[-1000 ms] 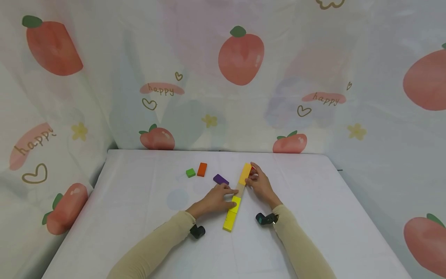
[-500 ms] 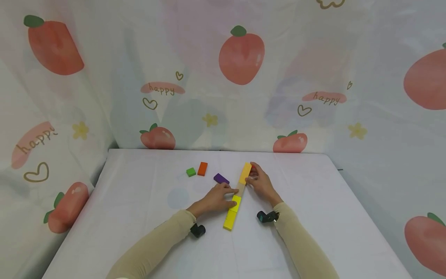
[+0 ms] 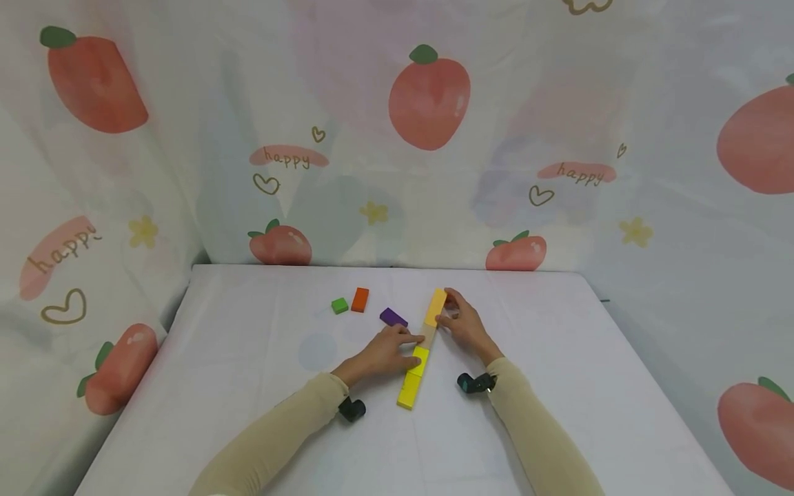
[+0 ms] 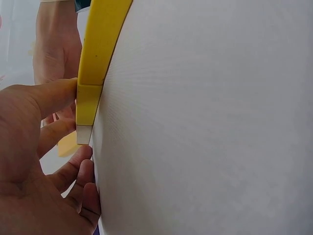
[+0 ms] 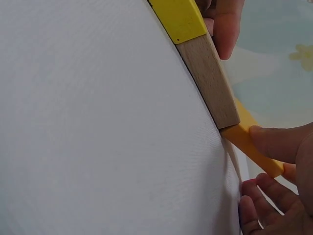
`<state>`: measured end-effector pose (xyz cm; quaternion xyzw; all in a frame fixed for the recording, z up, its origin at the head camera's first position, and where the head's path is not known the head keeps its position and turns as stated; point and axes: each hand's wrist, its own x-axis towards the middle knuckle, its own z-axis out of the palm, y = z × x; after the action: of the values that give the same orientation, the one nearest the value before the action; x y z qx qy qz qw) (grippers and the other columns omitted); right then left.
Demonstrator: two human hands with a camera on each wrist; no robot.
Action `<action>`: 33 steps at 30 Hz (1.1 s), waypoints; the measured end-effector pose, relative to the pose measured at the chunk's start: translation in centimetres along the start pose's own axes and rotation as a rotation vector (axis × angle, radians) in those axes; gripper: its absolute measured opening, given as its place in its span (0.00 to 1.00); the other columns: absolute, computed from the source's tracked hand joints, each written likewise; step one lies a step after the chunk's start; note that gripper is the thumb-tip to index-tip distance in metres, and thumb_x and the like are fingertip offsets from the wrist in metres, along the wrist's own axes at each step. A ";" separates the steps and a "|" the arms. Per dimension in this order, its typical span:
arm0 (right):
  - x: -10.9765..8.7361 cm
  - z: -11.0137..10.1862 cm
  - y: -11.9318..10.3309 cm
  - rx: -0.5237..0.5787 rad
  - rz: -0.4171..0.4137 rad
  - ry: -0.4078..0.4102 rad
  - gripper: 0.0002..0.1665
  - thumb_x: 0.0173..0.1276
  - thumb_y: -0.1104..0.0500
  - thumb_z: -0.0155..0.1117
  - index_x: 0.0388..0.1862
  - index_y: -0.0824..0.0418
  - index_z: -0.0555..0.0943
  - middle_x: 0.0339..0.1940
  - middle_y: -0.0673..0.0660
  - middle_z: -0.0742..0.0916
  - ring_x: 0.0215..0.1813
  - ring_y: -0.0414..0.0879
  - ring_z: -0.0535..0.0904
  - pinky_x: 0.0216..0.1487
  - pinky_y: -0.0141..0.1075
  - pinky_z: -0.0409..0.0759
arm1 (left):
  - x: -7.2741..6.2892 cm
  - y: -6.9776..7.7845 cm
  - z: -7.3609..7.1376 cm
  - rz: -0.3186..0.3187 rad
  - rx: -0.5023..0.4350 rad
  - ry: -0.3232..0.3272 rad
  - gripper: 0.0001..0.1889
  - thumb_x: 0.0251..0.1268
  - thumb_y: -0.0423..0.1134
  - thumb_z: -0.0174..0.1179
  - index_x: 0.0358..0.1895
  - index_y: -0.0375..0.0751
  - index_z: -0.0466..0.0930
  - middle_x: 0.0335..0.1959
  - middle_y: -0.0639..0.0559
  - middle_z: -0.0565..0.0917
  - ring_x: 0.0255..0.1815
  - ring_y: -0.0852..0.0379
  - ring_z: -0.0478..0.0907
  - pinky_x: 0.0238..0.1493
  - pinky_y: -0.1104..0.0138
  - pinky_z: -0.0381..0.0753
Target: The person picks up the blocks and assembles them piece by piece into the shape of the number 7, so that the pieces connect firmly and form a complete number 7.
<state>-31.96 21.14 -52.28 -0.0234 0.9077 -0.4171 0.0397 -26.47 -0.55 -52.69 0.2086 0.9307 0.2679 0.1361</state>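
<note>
A slanting line of blocks runs end to end on the white table: two yellow blocks (image 3: 409, 391) (image 4: 104, 44) nearest the person, a plain wooden block (image 5: 210, 83), then an orange-yellow block (image 3: 436, 307). My left hand (image 3: 382, 353) lies along the line's left side, index finger reaching the wooden block and thumb against a yellow one. From the right, my right hand (image 3: 464, 325) pinches the orange-yellow block, thumb near its close end and a finger at its far end. In the right wrist view that block meets the wooden block's end at an angle. A red edge (image 5: 249, 181) shows beside the right fingers.
Left of the line's far end lie a purple block (image 3: 393, 317), an orange-red block (image 3: 360, 300) and a small green block (image 3: 339, 306). The table (image 3: 260, 331) meets a printed cloth backdrop (image 3: 434, 200) at the back and sides.
Hands and blocks keep nearly the same places. The red piece seen behind the right fingers a second ago is now hidden in the head view.
</note>
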 end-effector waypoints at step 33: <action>0.8 -0.5 0.1 -0.101 0.080 -0.086 0.43 0.70 0.53 0.63 0.79 0.55 0.56 0.77 0.62 0.66 0.73 0.62 0.65 0.73 0.55 0.64 | 0.1 -0.2 0.0 0.002 -0.004 -0.003 0.28 0.63 0.56 0.63 0.68 0.68 0.71 0.61 0.53 0.74 0.58 0.53 0.70 0.58 0.59 0.77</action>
<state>-32.80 21.47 -52.08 -0.0070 0.9253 -0.3673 0.0938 -26.59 -0.66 -52.83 0.2098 0.9297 0.2696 0.1375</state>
